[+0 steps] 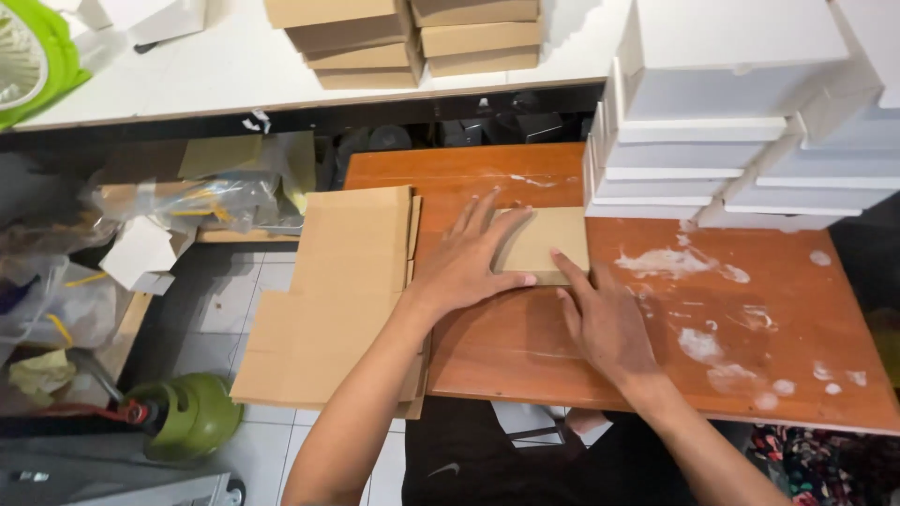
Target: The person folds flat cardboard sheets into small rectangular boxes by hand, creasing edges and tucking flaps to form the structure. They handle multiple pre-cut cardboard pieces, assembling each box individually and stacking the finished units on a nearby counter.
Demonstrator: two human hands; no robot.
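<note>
A folded brown cardboard piece (553,239) lies flat on the orange wooden table (769,309). My left hand (464,262) presses on its left part, fingers spread, thumb along its near edge. My right hand (605,323) rests at its near right corner, index finger stretched onto the cardboard. A stack of flat unfolded brown box blanks (328,290) lies at the table's left edge, partly hanging over the floor, just left of my left wrist.
Stacked white boxes (731,122) fill the table's far right. Folded brown boxes (412,37) sit on a white shelf behind. A green gas cylinder (192,412), plastic bags and scraps crowd the tiled floor at left. A green fan (28,56) is top left.
</note>
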